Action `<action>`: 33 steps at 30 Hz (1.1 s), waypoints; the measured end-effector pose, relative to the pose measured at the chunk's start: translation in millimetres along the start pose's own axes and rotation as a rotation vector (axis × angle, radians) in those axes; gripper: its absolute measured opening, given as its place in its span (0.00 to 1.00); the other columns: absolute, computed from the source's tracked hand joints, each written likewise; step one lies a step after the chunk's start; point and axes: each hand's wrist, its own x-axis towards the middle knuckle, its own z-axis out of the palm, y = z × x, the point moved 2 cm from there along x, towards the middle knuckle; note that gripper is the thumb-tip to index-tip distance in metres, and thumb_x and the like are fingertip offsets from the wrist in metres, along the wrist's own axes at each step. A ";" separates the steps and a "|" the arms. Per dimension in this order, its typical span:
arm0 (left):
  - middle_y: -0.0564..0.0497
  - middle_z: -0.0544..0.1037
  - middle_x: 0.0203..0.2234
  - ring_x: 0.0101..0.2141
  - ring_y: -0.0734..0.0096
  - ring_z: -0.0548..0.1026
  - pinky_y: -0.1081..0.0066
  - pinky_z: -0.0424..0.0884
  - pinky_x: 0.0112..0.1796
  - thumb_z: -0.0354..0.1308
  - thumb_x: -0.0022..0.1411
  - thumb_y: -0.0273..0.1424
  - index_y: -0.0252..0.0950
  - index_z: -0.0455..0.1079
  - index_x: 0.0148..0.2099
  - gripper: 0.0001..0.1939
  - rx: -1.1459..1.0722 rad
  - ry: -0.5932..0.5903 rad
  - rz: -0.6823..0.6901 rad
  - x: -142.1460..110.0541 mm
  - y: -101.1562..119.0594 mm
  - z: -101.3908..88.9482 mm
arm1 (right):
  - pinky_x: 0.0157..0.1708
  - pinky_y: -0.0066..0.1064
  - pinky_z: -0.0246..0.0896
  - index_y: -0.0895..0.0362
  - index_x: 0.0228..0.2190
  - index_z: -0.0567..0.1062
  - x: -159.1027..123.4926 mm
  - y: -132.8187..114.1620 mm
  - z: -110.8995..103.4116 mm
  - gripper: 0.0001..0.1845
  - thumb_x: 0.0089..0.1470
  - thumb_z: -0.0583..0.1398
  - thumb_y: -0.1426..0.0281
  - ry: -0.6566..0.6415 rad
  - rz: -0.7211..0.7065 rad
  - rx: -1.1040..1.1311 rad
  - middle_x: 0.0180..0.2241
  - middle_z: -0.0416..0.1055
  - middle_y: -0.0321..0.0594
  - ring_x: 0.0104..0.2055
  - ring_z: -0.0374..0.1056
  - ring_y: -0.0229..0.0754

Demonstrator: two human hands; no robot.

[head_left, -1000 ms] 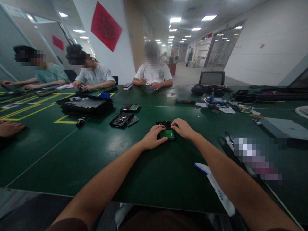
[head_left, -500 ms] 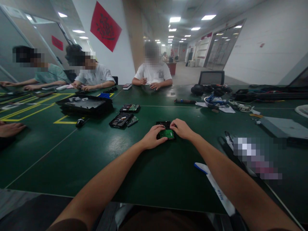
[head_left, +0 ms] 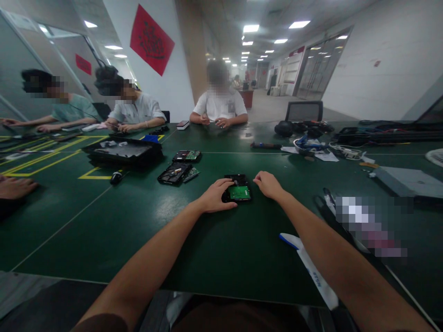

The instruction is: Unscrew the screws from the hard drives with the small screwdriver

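A black hard drive (head_left: pixel 238 180) lies flat on the green table, its green circuit board (head_left: pixel 239 192) facing up. My left hand (head_left: pixel 216 196) grips the drive along its left side, fingers over the far part and thumb at the near edge. Just right of the drive, not touching it, is my right hand (head_left: pixel 268 184). Its fingertips are pinched together, and whatever is between them is too small to make out.
To the left lie two more drives, one with a circuit board (head_left: pixel 191 174) beside it, a black tray (head_left: pixel 121 154) and a mouse (head_left: pixel 116 177). A screwdriver-like tool (head_left: pixel 265 145), cables and a grey box (head_left: pixel 408 182) are at right. People sit across the table.
My right hand has moved off the drive to the right, fingers still pinched. My left hand has shifted slightly left, showing more of the green board.
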 end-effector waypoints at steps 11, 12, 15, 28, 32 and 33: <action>0.40 0.64 0.66 0.67 0.52 0.62 0.52 0.57 0.68 0.68 0.57 0.36 0.38 0.59 0.70 0.41 -0.121 -0.095 0.051 -1.9 2.8 -20.0 | 0.42 0.36 0.65 0.59 0.40 0.77 -2.9 0.2 -1.2 0.08 0.65 0.60 0.68 -0.025 0.045 -0.053 0.43 0.76 0.50 0.42 0.72 0.47; 0.40 0.65 0.66 0.67 0.53 0.62 0.52 0.57 0.68 0.68 0.57 0.37 0.39 0.59 0.70 0.41 -0.118 -0.100 0.048 -2.1 2.2 -21.1 | 0.42 0.36 0.65 0.59 0.40 0.77 -3.5 0.8 -1.4 0.08 0.65 0.59 0.68 -0.021 0.041 -0.056 0.44 0.75 0.50 0.43 0.72 0.47; 0.41 0.66 0.66 0.67 0.52 0.63 0.50 0.58 0.67 0.69 0.57 0.38 0.41 0.59 0.70 0.41 -0.113 -0.103 0.022 -2.6 0.5 -22.7 | 0.42 0.36 0.65 0.58 0.39 0.78 -4.9 1.6 -2.5 0.08 0.65 0.59 0.69 -0.010 0.035 -0.059 0.44 0.75 0.50 0.43 0.72 0.47; 0.41 0.64 0.64 0.64 0.49 0.65 0.50 0.62 0.65 0.74 0.52 0.43 0.45 0.60 0.71 0.47 -0.149 -0.126 -0.024 -0.6 9.7 -22.6 | 0.41 0.37 0.65 0.58 0.39 0.79 -3.2 8.6 -2.5 0.09 0.64 0.61 0.66 0.020 0.109 -0.108 0.44 0.76 0.52 0.43 0.73 0.49; 0.40 0.65 0.59 0.60 0.44 0.67 0.49 0.66 0.61 0.74 0.45 0.54 0.44 0.62 0.68 0.52 -0.052 -0.078 -0.095 -1.8 18.8 -16.4 | 0.39 0.37 0.65 0.58 0.39 0.78 -3.6 12.0 -3.2 0.09 0.64 0.61 0.65 0.019 0.131 -0.118 0.42 0.76 0.51 0.42 0.73 0.49; 0.39 0.66 0.58 0.59 0.43 0.68 0.49 0.67 0.60 0.73 0.44 0.57 0.42 0.63 0.68 0.53 -0.010 -0.060 -0.116 -1.4 22.2 -13.7 | 0.39 0.36 0.64 0.57 0.39 0.79 -3.8 12.8 -3.5 0.09 0.64 0.61 0.65 0.018 0.128 -0.118 0.42 0.76 0.50 0.42 0.73 0.48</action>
